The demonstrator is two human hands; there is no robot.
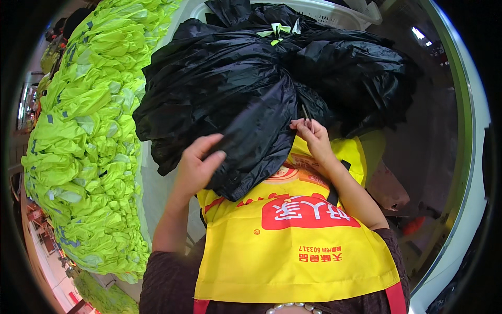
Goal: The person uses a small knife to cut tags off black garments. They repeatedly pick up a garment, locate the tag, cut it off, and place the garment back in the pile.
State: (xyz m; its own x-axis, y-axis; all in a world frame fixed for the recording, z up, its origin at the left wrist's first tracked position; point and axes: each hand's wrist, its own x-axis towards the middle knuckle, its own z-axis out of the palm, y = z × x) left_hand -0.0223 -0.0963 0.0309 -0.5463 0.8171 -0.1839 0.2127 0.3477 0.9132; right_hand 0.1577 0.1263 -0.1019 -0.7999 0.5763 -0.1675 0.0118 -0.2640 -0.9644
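Black fabric [225, 89]: although it sprawls across the whole 12 o'clock side, the near end spills toward 6 and overlaps the yellow apron [293, 277].
Left hand [196, 166]: at 9 o'clock, right by the fabric's edge, a bit blurry. Grip's released — thumb and fingers spread, can't tell if they touch the cloth.
Right hand [317, 142]: around 2 o'clock, grip pinching a slim metal tool [305, 111], tip toward 12. Might be snips, too small to swear to.
Lime pile [89, 152]: crumpled clothing heaped from 7 up to 11.
White basket [334, 17]: near 1 o'clock, behind the fabric.
Step in hand: my read, handling the black stuff with the tool ready.
Next move: I'd say it calls for the left fingers to pinch cloth — keeping that tip off the fabric.
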